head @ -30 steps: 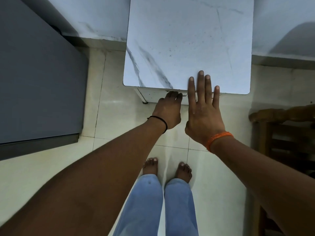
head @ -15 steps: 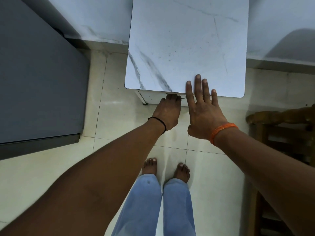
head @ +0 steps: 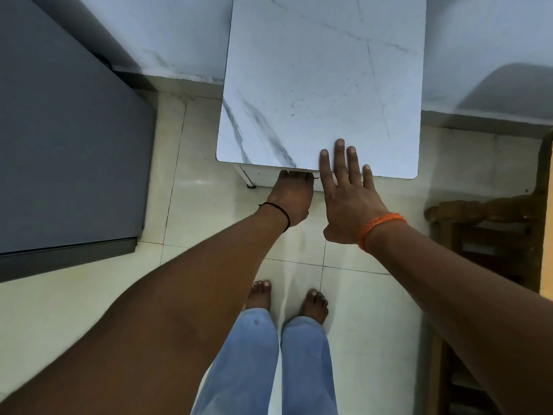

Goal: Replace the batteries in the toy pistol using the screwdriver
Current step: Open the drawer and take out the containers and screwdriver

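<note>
One small marble-patterned desk [head: 323, 85] is seen from above, with two hands at its near edge. The right hand [head: 348, 199] is laid flat with fingers straight and slightly spread; its fingertips [head: 339, 145] rest on the desk top just past the near edge, while the palm hangs out over the floor. The left hand [head: 290, 199] is placed just beside it, below the desk's near edge, with its fingers curled up under the top so that their ends are hidden; whether anything is gripped there cannot be told. One black band [head: 279, 209] is worn on the left wrist and one orange band [head: 380, 224] on the right. No toy pistol, screwdriver or batteries are visible in this view. Two bare feet [head: 260, 295] and two light blue trouser legs [head: 248, 360] are seen on the pale tiled floor [head: 209, 205], well back from the desk. One dark grey cabinet [head: 59, 130] stands to the left, with a strip of open floor left between it and the desk's left edge. One wooden chair [head: 484, 211] stands to the right, near the desk's right corner, with a narrower gap of floor between. A white ledge [head: 167, 40] runs behind the desk.
</note>
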